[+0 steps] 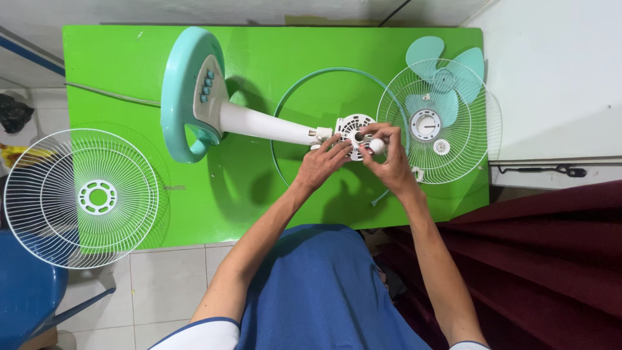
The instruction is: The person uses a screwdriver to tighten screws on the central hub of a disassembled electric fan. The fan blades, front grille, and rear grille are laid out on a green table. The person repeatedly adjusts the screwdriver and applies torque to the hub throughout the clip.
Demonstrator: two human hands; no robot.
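Note:
A stand fan lies on its side on the green table (259, 45), its teal base (188, 91) at the left and its white pole (262, 124) running right to the white motor head (353, 124). My left hand (322, 163) grips the motor head from the near left. My right hand (387, 155) pinches a small white cap-like part (376, 146) against the motor's front. A thin teal ring (304, 81) lies around the motor.
A white wire grille (453, 152) rests at the table's right end over the teal fan blade (427, 52), with a small white disc (442, 146) inside. Another white grille (81, 198) overhangs the table's left edge above a blue chair (26, 291). A dark red cloth (557, 259) lies at right.

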